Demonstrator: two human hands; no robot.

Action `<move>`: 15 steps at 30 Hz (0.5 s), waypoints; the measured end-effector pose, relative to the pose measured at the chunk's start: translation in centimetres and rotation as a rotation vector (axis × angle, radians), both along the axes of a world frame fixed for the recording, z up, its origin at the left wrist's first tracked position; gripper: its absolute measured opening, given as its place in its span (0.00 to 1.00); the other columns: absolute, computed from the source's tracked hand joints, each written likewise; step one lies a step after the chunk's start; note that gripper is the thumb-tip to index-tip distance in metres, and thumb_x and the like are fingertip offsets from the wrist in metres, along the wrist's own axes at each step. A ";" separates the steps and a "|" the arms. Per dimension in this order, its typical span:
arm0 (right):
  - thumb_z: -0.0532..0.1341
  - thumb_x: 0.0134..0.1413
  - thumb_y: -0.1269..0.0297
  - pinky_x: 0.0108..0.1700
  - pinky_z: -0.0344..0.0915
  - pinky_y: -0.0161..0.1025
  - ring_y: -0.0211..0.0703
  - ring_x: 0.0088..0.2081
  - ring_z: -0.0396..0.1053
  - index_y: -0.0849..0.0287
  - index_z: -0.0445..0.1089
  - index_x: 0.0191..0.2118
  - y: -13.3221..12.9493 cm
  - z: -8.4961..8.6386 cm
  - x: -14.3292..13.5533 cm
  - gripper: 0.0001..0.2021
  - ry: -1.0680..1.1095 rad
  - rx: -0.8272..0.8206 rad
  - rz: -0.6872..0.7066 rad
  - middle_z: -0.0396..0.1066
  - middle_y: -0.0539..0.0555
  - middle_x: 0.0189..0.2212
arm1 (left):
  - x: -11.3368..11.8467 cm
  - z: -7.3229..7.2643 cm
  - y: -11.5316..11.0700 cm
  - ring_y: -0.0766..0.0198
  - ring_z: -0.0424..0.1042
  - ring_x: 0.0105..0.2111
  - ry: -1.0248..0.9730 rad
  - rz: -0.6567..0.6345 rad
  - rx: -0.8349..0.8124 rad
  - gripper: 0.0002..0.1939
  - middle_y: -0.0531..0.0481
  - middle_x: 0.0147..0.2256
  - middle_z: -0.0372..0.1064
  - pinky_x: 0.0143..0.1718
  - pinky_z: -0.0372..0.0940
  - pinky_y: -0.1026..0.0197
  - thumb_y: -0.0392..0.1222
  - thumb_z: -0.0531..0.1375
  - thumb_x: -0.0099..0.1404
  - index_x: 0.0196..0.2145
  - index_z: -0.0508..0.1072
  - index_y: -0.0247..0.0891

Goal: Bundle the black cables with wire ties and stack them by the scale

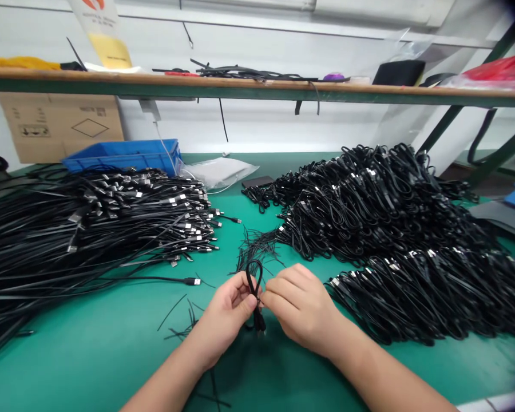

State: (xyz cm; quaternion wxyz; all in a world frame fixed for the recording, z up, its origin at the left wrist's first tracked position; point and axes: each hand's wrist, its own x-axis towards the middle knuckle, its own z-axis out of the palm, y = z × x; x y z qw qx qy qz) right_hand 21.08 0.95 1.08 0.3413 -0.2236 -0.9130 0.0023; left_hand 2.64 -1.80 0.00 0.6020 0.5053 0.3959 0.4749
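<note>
Straight cables [47, 246] are lying on table [124, 337], left, plug ends [193, 230] toward center. Bin [124, 151] is sitting behind them, carton [64, 123] standing behind bin, plastic bag [218, 170] lying right of bin. Coil pile [360, 200] is lying right; coil row [438, 297] is lying in front of it. Ties [257, 246] are lying center, between straight cables and coil pile. Left hand [229, 306] and right hand [302, 309] are holding single coil [258, 320] front center, nearer than ties. Shelf [175, 88] is running across above, strips [249, 73] lying on it.
</note>
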 end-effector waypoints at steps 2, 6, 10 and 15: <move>0.56 0.65 0.68 0.36 0.57 0.43 0.45 0.34 0.64 0.56 0.69 0.33 -0.4 -0.3 -0.6 0.08 0.144 -0.200 -0.024 0.72 0.54 0.30 | 0.0 0.0 -0.2 0.62 0.64 0.33 0.057 0.060 0.081 0.11 0.51 0.32 0.64 0.35 0.61 0.63 0.48 0.62 0.65 0.33 0.67 0.39; 0.56 0.65 0.53 0.27 0.56 0.35 0.38 0.23 0.56 0.55 0.60 0.27 -1.3 -1.0 -2.5 0.17 0.611 -1.148 -0.005 0.59 0.47 0.21 | -0.4 0.0 -0.6 0.62 0.65 0.34 0.335 0.232 0.459 0.05 0.50 0.33 0.65 0.37 0.61 0.62 0.38 0.57 0.68 0.32 0.68 0.40; 0.60 0.62 0.57 0.30 0.61 0.35 0.38 0.27 0.61 0.57 0.64 0.36 -1.4 -1.2 -2.8 0.09 0.601 -1.144 0.014 0.65 0.49 0.28 | -0.8 -0.1 -0.1 0.62 0.67 0.34 0.333 0.290 0.338 0.02 0.50 0.33 0.66 0.37 0.63 0.62 0.38 0.57 0.66 0.34 0.68 0.40; 0.55 0.65 0.73 0.42 0.61 0.44 0.46 0.40 0.66 0.58 0.68 0.48 -0.7 -0.9 -1.1 0.10 0.185 -0.244 -0.037 0.72 0.58 0.41 | -0.5 -0.5 0.3 0.63 0.68 0.33 0.177 0.239 0.130 0.03 0.51 0.32 0.66 0.36 0.65 0.63 0.40 0.59 0.63 0.34 0.67 0.39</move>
